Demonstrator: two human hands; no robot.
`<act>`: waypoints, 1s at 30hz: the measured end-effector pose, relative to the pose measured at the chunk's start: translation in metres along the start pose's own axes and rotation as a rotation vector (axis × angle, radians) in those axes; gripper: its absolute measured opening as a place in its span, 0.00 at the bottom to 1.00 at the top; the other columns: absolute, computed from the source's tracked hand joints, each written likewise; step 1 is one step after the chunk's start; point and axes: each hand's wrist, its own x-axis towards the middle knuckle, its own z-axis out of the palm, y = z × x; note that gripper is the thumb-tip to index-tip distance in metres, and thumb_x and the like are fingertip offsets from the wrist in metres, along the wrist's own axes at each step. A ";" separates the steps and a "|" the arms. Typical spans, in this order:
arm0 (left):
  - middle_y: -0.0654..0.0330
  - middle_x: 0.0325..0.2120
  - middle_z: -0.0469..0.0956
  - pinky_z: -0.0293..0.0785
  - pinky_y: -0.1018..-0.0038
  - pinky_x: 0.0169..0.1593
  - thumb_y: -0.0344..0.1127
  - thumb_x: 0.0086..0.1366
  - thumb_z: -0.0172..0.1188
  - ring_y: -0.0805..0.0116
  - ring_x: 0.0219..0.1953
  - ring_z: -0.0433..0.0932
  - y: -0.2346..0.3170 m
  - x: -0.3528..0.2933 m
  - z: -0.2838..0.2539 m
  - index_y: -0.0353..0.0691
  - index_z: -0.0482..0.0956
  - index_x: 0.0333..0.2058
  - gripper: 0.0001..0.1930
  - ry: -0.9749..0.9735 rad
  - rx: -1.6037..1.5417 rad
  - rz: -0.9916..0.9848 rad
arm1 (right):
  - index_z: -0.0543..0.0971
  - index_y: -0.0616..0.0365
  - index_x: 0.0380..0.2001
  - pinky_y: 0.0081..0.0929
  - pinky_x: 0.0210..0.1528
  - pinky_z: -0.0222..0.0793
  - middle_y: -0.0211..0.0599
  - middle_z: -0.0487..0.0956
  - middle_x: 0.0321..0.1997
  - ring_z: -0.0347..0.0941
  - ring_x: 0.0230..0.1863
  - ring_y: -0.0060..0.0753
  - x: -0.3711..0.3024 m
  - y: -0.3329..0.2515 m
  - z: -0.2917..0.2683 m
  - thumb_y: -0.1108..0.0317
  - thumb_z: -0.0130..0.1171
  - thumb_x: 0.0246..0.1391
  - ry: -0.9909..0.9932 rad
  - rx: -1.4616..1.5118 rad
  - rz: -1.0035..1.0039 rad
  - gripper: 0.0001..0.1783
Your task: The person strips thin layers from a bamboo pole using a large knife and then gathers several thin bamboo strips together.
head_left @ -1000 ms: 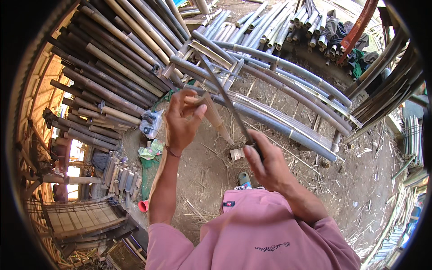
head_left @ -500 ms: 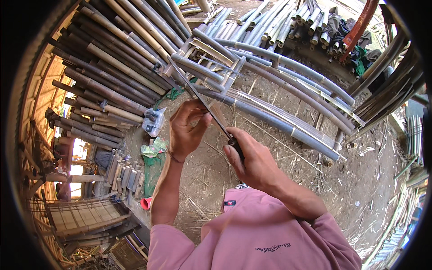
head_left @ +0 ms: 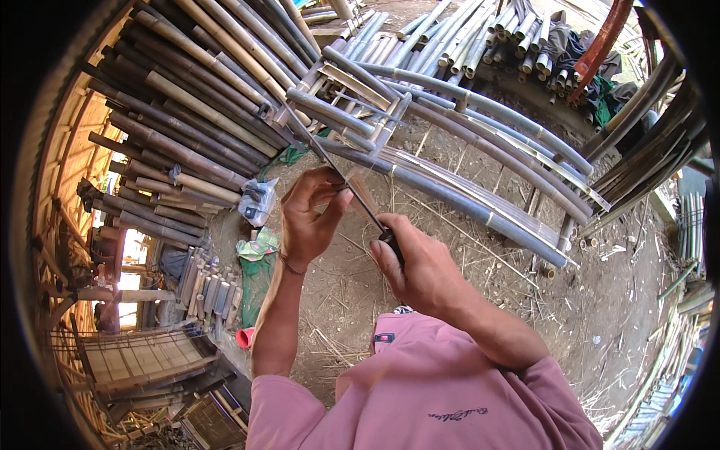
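My right hand (head_left: 420, 266) is wrapped round the dark handle of a long-bladed knife (head_left: 319, 150). The blade slants up and left, seen almost edge-on, its tip near the end of the bamboo frame. Close against the blade, my left hand (head_left: 311, 214) has its thumb and curled fingers pinched together. What lies between them is too small and too hidden to make out. A blurred tan patch (head_left: 361, 189) shows just right of the blade, beside the left thumb; I cannot tell what it is.
A low bamboo frame (head_left: 450, 196) with long curved poles stretches ahead to the right. Dark bamboo poles (head_left: 202, 112) are stacked at the left, paler ones (head_left: 442, 41) at the back. A clear plastic bag (head_left: 257, 201) and red cup-like thing (head_left: 244, 337) lie left on the littered dirt floor (head_left: 420, 375).
The blade has turned slightly, showing thinner and more edge-on. My right hand has shifted a touch to the left; my left hand keeps nearly the same place and pinch.
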 end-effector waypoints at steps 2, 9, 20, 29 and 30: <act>0.58 0.39 0.76 0.77 0.73 0.48 0.25 0.60 0.62 0.68 0.43 0.79 0.002 -0.001 -0.001 0.32 0.72 0.43 0.13 0.003 -0.007 -0.047 | 0.66 0.61 0.46 0.51 0.35 0.69 0.58 0.76 0.33 0.74 0.34 0.65 0.001 -0.003 -0.001 0.59 0.51 0.62 -0.028 0.015 0.032 0.17; 0.48 0.39 0.78 0.71 0.63 0.53 0.34 0.55 0.66 0.50 0.47 0.77 0.113 0.052 -0.013 0.33 0.76 0.39 0.15 0.064 0.777 0.291 | 0.65 0.63 0.41 0.53 0.33 0.66 0.61 0.75 0.27 0.73 0.32 0.67 0.009 -0.005 -0.015 0.59 0.49 0.63 -0.039 -0.012 0.140 0.16; 0.53 0.33 0.79 0.69 0.60 0.55 0.41 0.70 0.42 0.57 0.38 0.77 0.108 0.163 0.010 0.42 0.78 0.39 0.15 -0.187 0.870 0.861 | 0.63 0.64 0.35 0.54 0.30 0.64 0.59 0.73 0.21 0.71 0.25 0.67 0.014 -0.008 -0.013 0.59 0.47 0.64 0.006 -0.038 0.144 0.16; 0.50 0.37 0.80 0.68 0.61 0.54 0.52 0.67 0.51 0.53 0.46 0.77 -0.009 0.138 -0.006 0.37 0.81 0.39 0.21 -0.104 0.498 0.436 | 0.69 0.64 0.43 0.48 0.36 0.71 0.59 0.77 0.27 0.77 0.30 0.59 0.023 0.013 0.010 0.56 0.51 0.60 -0.165 -0.090 0.441 0.20; 0.49 0.34 0.79 0.72 0.67 0.49 0.46 0.68 0.52 0.60 0.41 0.78 0.005 0.138 -0.011 0.35 0.80 0.38 0.18 0.009 0.604 0.433 | 0.69 0.65 0.42 0.48 0.36 0.70 0.58 0.77 0.27 0.77 0.30 0.57 0.028 0.022 0.007 0.56 0.52 0.60 -0.122 -0.102 0.375 0.20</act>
